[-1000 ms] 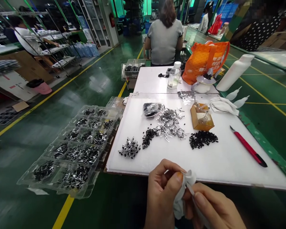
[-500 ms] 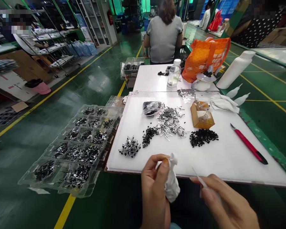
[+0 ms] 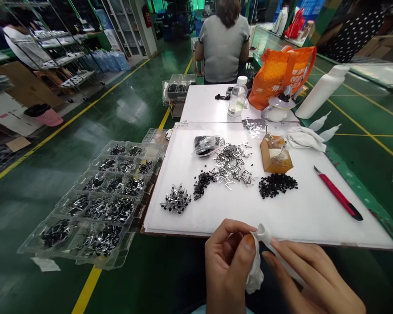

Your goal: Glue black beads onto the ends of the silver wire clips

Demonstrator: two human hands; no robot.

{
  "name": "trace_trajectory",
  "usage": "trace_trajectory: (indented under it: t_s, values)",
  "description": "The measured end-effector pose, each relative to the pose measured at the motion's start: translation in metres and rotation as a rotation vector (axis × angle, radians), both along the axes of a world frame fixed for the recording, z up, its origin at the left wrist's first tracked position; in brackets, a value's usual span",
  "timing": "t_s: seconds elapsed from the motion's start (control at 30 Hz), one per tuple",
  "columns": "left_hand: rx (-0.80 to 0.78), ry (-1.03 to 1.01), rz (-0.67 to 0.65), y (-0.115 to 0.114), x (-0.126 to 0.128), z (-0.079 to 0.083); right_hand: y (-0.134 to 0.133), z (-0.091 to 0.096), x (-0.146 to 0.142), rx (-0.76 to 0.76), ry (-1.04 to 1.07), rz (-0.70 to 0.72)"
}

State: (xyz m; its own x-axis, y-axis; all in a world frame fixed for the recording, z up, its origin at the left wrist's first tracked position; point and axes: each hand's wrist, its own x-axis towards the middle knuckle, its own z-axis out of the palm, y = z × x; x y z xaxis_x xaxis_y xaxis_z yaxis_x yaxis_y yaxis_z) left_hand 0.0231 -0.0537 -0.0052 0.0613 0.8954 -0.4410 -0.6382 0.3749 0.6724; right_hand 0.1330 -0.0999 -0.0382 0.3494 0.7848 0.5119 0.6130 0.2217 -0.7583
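Observation:
Just in front of the table's near edge, my left hand pinches a crumpled white cloth between thumb and fingertips. Close on its right, my right hand is closed around a slim white object, mostly covered by the fingers. The fingertips of this hand meet the upper fold of the cloth, where the object's thin tip is hidden. Beyond my hands, small black pieces and bent metal clips lie in heaps on the white tabletop. Another pile of clips with black ends is at left.
A clear compartment tray of clips stands left of the table. On the right lie a red cutter knife, a small brown box and a folded white cloth. Farther back are bottles, an orange bag and a seated person.
My two hands have come together: the right moved its slim white object, whose thin tip showed before, onto the cloth. My left hand shifted right with the cloth. The view tilted slightly.

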Motion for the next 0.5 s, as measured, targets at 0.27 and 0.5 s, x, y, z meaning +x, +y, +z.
trace_trajectory:
  t_s: [0.27,0.5]
  values:
    - [0.073,0.138,0.096,-0.004,0.009,-0.007,0.002,-0.003,0.001,0.016,-0.075,0.013]
    - [-0.030,0.059,0.327,0.002,0.007,-0.007,0.004,-0.024,0.015,-0.263,0.133,0.080]
